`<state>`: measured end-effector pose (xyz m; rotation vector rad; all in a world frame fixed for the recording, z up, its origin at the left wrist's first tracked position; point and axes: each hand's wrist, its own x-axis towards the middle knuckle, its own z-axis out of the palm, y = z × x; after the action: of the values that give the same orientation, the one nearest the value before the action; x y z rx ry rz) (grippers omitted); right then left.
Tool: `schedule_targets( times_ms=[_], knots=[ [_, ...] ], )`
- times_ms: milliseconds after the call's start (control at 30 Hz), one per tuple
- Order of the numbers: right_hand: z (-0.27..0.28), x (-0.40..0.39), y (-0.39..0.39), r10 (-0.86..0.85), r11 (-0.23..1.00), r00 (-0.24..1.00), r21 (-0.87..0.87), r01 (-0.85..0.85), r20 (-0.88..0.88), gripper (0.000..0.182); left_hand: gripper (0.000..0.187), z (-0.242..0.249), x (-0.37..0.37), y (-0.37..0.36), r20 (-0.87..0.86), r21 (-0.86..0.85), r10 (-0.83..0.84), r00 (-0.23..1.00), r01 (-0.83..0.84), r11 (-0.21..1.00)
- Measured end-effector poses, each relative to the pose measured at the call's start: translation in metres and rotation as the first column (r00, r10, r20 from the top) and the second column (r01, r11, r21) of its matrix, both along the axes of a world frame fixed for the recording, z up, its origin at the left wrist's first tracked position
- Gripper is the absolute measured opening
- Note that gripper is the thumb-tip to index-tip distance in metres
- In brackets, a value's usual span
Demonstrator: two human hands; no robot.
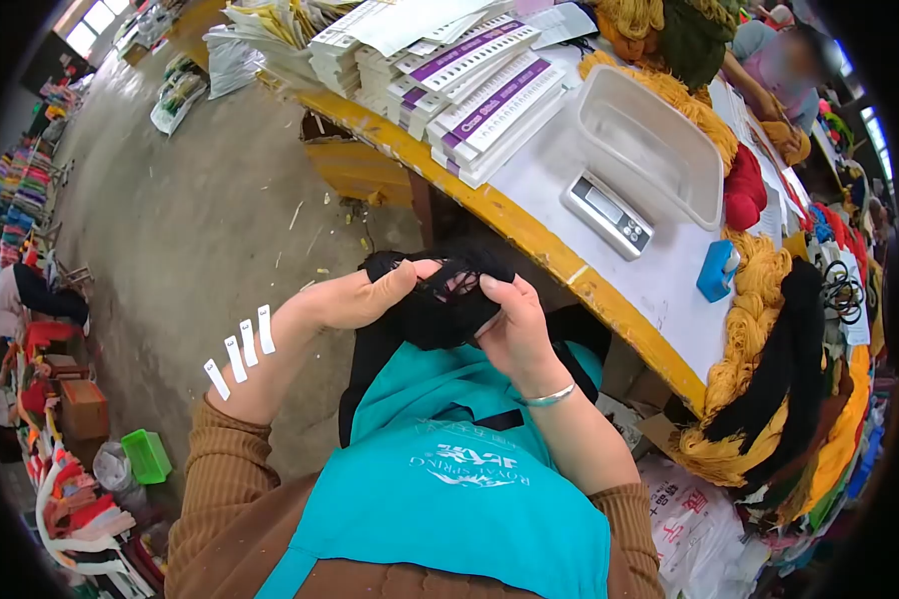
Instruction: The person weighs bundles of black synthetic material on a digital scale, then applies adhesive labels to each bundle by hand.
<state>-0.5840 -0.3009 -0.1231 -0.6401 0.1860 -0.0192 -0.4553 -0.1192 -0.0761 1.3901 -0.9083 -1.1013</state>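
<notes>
Black yarn is held between left hand and right hand, above lap, just off near side of bench. Long axis is laid crosswise, roughly hand to hand; which end leads cannot be told. Yarn is pinched at each side by hands, thumbs uppermost, other fingers partly hidden. Scale and plastic tray are set on bench, to right.
</notes>
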Motion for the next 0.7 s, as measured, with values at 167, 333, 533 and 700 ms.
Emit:
schedule_targets(
  times_ms=[167,333,533,700],
  knots=[
    [0.012,0.0,0.006,-0.01,0.961,0.999,-0.277,-0.003,-0.045,0.024,0.025,-0.013,-0.011,-0.03,0.416,-0.087,0.044,0.908,-0.009,0.996],
    [0.014,0.003,0.0,-0.201,0.966,0.977,-0.178,0.185,-0.075,0.021,0.025,-0.016,-0.009,-0.032,0.2,-0.126,0.114,0.973,-0.09,0.988],
    [0.025,0.012,-0.009,-0.072,0.943,0.996,0.323,0.084,-0.049,0.013,0.05,-0.014,-0.004,-0.015,-0.559,-0.278,0.121,0.82,-0.323,0.905],
    [0.034,0.028,-0.008,0.011,0.972,1.0,0.234,-0.017,0.025,0.017,0.044,-0.007,0.006,0.015,-0.856,-0.278,0.019,0.516,-0.492,0.825]
  ],
)
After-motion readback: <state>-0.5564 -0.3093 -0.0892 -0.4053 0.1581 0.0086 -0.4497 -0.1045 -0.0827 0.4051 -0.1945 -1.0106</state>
